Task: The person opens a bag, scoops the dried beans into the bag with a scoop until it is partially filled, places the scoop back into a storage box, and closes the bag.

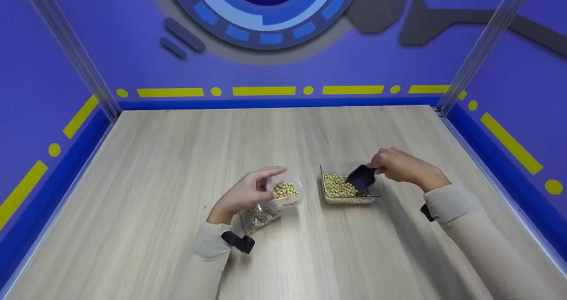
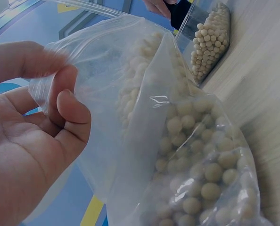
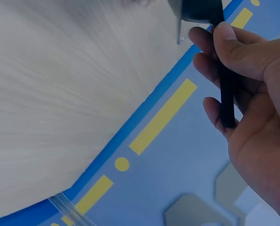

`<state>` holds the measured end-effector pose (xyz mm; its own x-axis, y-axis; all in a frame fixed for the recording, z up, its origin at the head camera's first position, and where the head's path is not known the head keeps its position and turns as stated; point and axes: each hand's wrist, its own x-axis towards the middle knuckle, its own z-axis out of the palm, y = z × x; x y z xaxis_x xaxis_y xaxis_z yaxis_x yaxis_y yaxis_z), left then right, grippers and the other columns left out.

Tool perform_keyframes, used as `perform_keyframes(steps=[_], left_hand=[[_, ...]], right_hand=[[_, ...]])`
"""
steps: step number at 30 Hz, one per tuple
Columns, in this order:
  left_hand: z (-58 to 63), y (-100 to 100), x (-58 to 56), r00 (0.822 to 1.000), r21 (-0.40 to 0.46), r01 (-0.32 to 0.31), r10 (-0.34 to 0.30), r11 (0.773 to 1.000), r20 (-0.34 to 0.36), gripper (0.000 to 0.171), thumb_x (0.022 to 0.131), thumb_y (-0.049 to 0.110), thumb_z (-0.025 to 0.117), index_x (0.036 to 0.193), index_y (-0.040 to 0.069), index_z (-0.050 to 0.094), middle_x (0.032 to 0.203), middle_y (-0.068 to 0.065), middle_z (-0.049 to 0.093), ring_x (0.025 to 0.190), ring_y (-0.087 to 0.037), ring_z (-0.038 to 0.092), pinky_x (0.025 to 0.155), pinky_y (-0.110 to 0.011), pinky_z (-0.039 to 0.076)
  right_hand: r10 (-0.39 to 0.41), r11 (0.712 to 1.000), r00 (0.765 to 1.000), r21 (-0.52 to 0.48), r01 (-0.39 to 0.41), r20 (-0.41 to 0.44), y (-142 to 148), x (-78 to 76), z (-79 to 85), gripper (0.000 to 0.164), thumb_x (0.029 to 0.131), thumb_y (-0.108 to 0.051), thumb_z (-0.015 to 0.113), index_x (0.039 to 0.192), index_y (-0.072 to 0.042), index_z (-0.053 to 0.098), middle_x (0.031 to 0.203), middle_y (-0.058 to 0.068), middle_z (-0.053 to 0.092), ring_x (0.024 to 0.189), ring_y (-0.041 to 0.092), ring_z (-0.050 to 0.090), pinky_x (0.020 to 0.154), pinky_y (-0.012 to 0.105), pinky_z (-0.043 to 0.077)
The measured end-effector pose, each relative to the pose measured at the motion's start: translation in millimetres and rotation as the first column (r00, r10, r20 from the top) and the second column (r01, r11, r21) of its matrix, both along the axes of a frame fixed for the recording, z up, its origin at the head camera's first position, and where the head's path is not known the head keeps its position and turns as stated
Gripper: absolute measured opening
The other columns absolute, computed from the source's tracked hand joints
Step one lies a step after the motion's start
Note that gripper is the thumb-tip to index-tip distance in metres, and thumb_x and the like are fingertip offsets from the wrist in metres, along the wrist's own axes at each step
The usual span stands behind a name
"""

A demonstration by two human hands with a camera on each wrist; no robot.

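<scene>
My left hand [image 1: 245,193] pinches the rim of a clear plastic zip bag [image 2: 107,94] between its fingers and thumb. The bag's mouth gapes toward the right, and round pale yellow beans [image 2: 192,165], which look like soybeans, fill its lower part. In the head view the bag [image 1: 261,216] leans on the table below the fingers. My right hand [image 1: 401,165] holds a black scoop [image 1: 361,177] by its handle, thumb laid along it in the right wrist view. The scoop's blade dips into the beans [image 1: 339,185] of a clear rectangular container [image 1: 350,200].
Under both hands lies a light wood-grain table [image 1: 177,158]. Blue panels [image 1: 221,74] with yellow dashes stand behind it and along both sides, joined by metal posts [image 1: 483,43] at the back corners. The container sits a short way right of the bag.
</scene>
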<state>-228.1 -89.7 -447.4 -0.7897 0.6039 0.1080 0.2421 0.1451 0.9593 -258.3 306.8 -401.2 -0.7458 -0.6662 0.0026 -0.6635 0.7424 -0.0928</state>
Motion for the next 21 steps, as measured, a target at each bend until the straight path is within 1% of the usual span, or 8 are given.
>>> perform_keyframes(steps=[5, 7, 10, 13, 19, 21], left_hand=[[0.8, 0, 0.5, 1.0, 0.008, 0.008, -0.008, 1.0, 0.001, 0.063, 0.079, -0.008, 0.058, 0.141, -0.001, 0.045, 0.138, -0.022, 0.046, 0.073, -0.008, 0.041, 0.066, -0.016, 0.042], [0.5, 1, 0.5, 1.0, 0.016, 0.015, -0.015, 1.0, 0.009, 0.063, 0.08, -0.008, 0.058, 0.141, -0.002, 0.045, 0.14, -0.022, 0.044, 0.073, -0.008, 0.041, 0.066, -0.016, 0.043], [0.5, 1, 0.4, 1.0, 0.019, 0.019, -0.019, 1.0, 0.015, 0.063, 0.08, -0.009, 0.057, 0.141, -0.002, 0.044, 0.14, -0.022, 0.044, 0.073, -0.007, 0.042, 0.066, -0.015, 0.044], [0.6, 1, 0.4, 1.0, 0.009, 0.012, -0.012, 1.0, 0.008, 0.062, 0.08, -0.008, 0.058, 0.141, -0.002, 0.045, 0.138, -0.022, 0.045, 0.073, -0.007, 0.041, 0.065, -0.015, 0.043], [0.4, 1, 0.1, 1.0, 0.003, 0.007, -0.007, 1.0, 0.007, 0.062, 0.08, -0.007, 0.058, 0.141, -0.001, 0.045, 0.142, -0.021, 0.043, 0.073, -0.008, 0.041, 0.067, -0.016, 0.043], [-0.1, 1, -0.1, 1.0, 0.0, 0.003, -0.003, 1.0, 0.017, 0.063, 0.08, -0.007, 0.058, 0.141, 0.001, 0.046, 0.138, -0.019, 0.046, 0.073, -0.009, 0.041, 0.065, -0.016, 0.043]], right_hand=[[0.006, 0.998, 1.0, -0.067, -0.004, 0.02, 6, 0.7, -10.8, 0.032, 0.083, 0.013, 0.06, 0.11, 0.0, 0.072, 0.101, 0.016, 0.071, 0.094, 0.032, 0.064, 0.081, 0.044, 0.054], [0.011, 0.997, 1.0, -0.083, -0.008, 0.027, 8, 1.1, -14.7, 0.032, 0.083, 0.013, 0.06, 0.111, 0.002, 0.07, 0.103, 0.018, 0.07, 0.096, 0.034, 0.064, 0.08, 0.043, 0.055], [0.015, 0.995, 0.999, -0.101, -0.012, 0.032, 9, 1.9, -19.0, 0.032, 0.083, 0.013, 0.06, 0.112, 0.004, 0.069, 0.104, 0.02, 0.069, 0.098, 0.036, 0.064, 0.08, 0.043, 0.055], [0.016, 0.993, 0.999, -0.119, -0.012, 0.034, 9, 2.2, -22.0, 0.032, 0.083, 0.014, 0.06, 0.112, 0.005, 0.069, 0.105, 0.02, 0.069, 0.099, 0.036, 0.064, 0.08, 0.043, 0.055], [0.018, 0.992, 1.0, -0.123, -0.015, 0.024, 9, 2.6, -26.7, 0.033, 0.084, 0.013, 0.06, 0.114, 0.004, 0.068, 0.106, 0.018, 0.069, 0.101, 0.034, 0.063, 0.081, 0.042, 0.055], [0.016, 0.992, 1.0, -0.124, -0.013, 0.024, 9, 3.0, -26.9, 0.033, 0.084, 0.013, 0.06, 0.115, 0.004, 0.068, 0.106, 0.018, 0.069, 0.101, 0.034, 0.063, 0.081, 0.042, 0.055]])
